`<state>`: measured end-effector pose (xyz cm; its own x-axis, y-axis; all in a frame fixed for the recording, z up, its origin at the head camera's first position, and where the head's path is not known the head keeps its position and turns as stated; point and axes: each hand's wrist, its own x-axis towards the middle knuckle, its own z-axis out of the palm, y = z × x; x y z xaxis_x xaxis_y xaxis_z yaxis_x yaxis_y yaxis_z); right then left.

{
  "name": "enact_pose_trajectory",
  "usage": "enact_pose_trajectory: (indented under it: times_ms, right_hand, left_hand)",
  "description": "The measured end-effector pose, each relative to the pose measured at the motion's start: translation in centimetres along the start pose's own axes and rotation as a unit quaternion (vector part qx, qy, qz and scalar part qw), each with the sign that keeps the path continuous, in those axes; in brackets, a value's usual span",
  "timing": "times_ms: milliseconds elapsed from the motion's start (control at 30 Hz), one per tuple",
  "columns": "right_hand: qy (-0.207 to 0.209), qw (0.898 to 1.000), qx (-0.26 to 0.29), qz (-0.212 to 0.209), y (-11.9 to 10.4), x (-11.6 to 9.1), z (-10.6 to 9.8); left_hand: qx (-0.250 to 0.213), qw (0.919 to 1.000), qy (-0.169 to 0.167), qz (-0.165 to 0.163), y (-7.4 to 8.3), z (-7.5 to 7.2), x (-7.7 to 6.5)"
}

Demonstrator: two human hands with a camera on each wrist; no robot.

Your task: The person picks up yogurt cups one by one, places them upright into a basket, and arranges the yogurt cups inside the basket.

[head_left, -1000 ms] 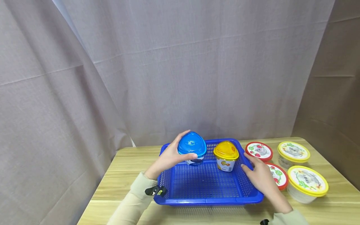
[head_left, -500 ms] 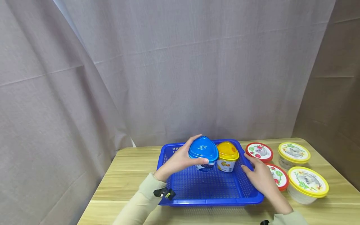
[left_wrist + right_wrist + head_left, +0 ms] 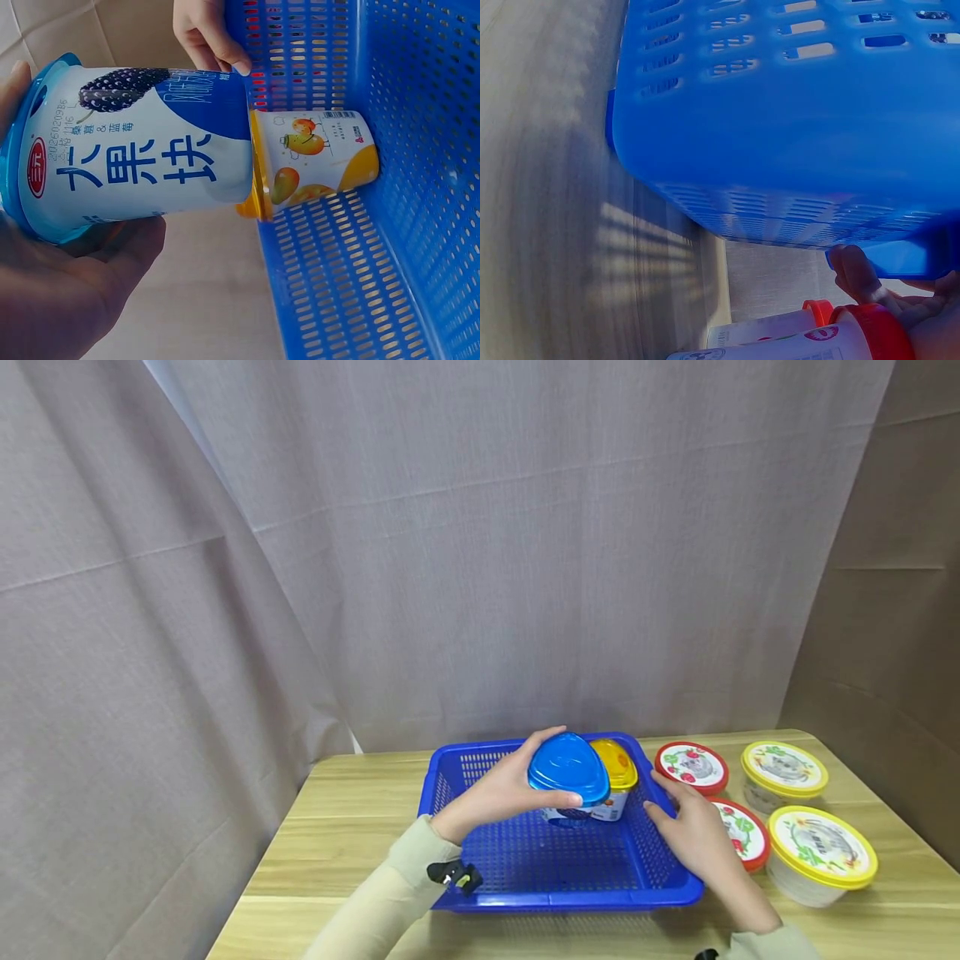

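Note:
My left hand (image 3: 502,793) grips a yogurt cup with a blue lid (image 3: 568,770), thumb in front and fingers behind. The left wrist view shows berries printed on its white side. The cup is held over the back right part of a blue plastic basket (image 3: 555,898). Just right of it, partly hidden by it, a yellow-lidded yogurt cup (image 3: 619,767) stands in the basket's back right corner. My right hand (image 3: 699,833) holds the basket's right rim, thumb on the inner side; in the right wrist view, fingers (image 3: 855,271) curl by the rim.
Right of the basket stand two red-lidded tubs (image 3: 692,765) and two yellow-lidded tubs (image 3: 822,847) on the wooden table (image 3: 300,860). The red ones are close to my right hand. A grey curtain (image 3: 525,568) hangs behind the table.
My left hand has carried the blue-lidded cup rightward and slightly lower, from the basket's back left to beside the yellow-lidded cup, partly covering it. My right hand has stayed on the rim.

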<state>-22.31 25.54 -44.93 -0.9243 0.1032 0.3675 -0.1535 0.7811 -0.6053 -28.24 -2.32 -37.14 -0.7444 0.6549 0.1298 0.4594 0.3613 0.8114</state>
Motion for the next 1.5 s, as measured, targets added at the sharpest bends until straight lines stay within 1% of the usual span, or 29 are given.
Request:
enact_pose_trajectory:
  times_ms: [133,233,467,733,867,1033,1167,1500]
  right_hand:
    - [-0.001,1.000,-0.001,0.001,0.1,0.1,-0.1]
    - [-0.002,1.000,-0.001,0.004,0.1,0.1,-0.1]
    - [0.003,1.000,0.000,-0.003,0.3,0.1,0.1]
    - [0.008,1.000,0.001,0.000,0.0,-0.1,0.2]
    - [0.017,1.000,0.003,-0.002,0.0,-0.1,0.2]
    - [0.024,1.000,0.010,-0.005,0.0,-0.1,0.1]
    - [0.034,0.999,0.021,-0.013,0.0,-0.1,0.0]
    - [0.024,1.000,0.019,-0.006,0.1,-0.1,0.0]
  left_hand:
    - [0.009,0.9999,-0.005,-0.001,0.2,0.3,0.4]
    - [0.013,0.9999,-0.010,0.006,0.2,0.7,0.9]
    - [0.021,0.9994,-0.026,0.003,-0.7,2.3,1.8]
    - [0.028,0.9991,-0.029,0.013,-1.3,3.5,2.1]
    - [0.034,0.9990,-0.026,0.014,-1.3,3.8,2.3]
    - [0.048,0.9986,-0.025,0.002,-1.4,4.1,2.5]
    - [0.060,0.9980,-0.023,0.004,-1.6,4.4,2.7]
    - [0.073,0.9971,-0.021,0.008,-2.2,4.9,2.8]
